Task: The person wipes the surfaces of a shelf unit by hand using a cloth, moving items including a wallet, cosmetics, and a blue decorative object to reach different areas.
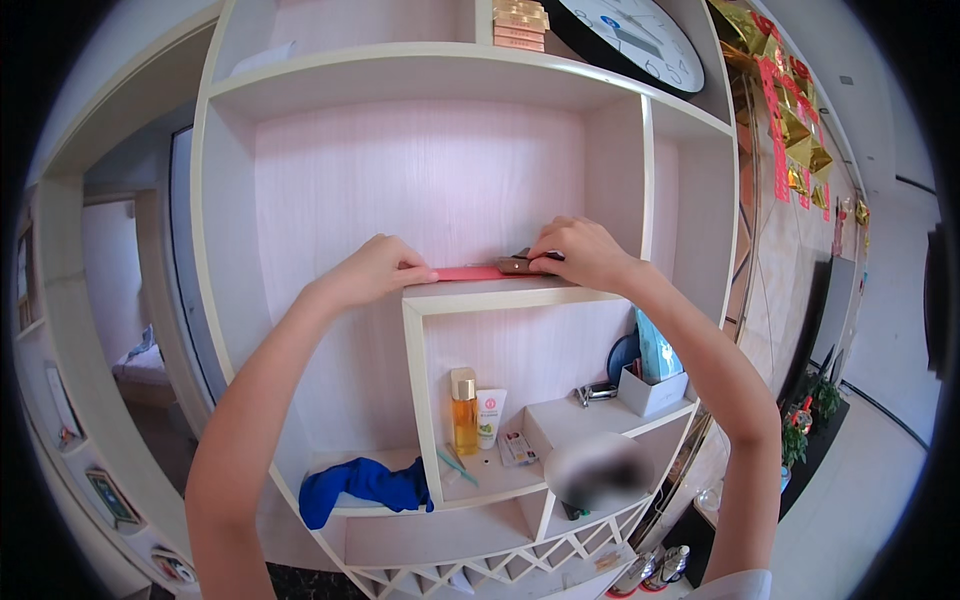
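My left hand (386, 266) pinches the left end of a flat red strip (469, 274) that lies on a cream wooden shelf (517, 291). Over the strip's right part, my right hand (577, 251) grips a small brown object (514, 265) with a metal rivet or button, perhaps a folded case or knife; its exact kind cannot be told. My right fingers hide the rest of this object and the far end of the strip.
Below stand a gold-capped bottle (464, 412), a white tube (491, 416) and a white box (652, 394) holding a blue packet. A blue cloth (367, 484) hangs over the lower left shelf. Above is a round clock (637, 37). An upright divider (646, 176) borders the right hand's compartment.
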Action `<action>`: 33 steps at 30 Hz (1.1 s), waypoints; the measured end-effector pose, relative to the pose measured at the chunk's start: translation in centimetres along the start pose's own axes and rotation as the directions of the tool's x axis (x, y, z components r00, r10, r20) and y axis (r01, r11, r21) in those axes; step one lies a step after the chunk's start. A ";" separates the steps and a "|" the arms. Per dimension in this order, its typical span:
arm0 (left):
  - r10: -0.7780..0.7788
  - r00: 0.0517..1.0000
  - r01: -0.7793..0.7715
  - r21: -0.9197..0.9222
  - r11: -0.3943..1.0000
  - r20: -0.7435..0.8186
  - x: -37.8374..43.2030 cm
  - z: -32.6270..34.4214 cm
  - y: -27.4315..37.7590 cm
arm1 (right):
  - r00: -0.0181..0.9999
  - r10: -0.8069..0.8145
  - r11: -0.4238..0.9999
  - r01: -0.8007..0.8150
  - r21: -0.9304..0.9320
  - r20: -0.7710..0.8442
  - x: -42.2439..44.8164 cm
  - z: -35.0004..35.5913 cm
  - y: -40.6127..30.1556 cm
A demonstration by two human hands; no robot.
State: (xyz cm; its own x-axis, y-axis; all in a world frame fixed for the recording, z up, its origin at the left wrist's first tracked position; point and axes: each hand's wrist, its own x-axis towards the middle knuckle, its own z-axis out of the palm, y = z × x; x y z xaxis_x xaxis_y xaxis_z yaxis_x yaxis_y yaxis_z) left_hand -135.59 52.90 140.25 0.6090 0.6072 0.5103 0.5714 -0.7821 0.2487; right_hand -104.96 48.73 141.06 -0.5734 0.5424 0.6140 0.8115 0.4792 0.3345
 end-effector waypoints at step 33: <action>-0.077 0.997 0.077 -0.011 0.997 0.016 2.3 2.6 4.3 | 0.976 0.003 0.989 0.029 0.142 -0.220 -1.9 1.5 2.0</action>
State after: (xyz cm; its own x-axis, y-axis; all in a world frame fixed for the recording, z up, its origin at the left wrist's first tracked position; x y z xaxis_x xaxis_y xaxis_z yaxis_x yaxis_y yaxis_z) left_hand -130.30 51.35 140.32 0.5718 0.6676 0.4768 0.6104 -0.7345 0.2964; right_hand -102.44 49.67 139.54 -0.5321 0.3790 0.7571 0.7702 0.5881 0.2469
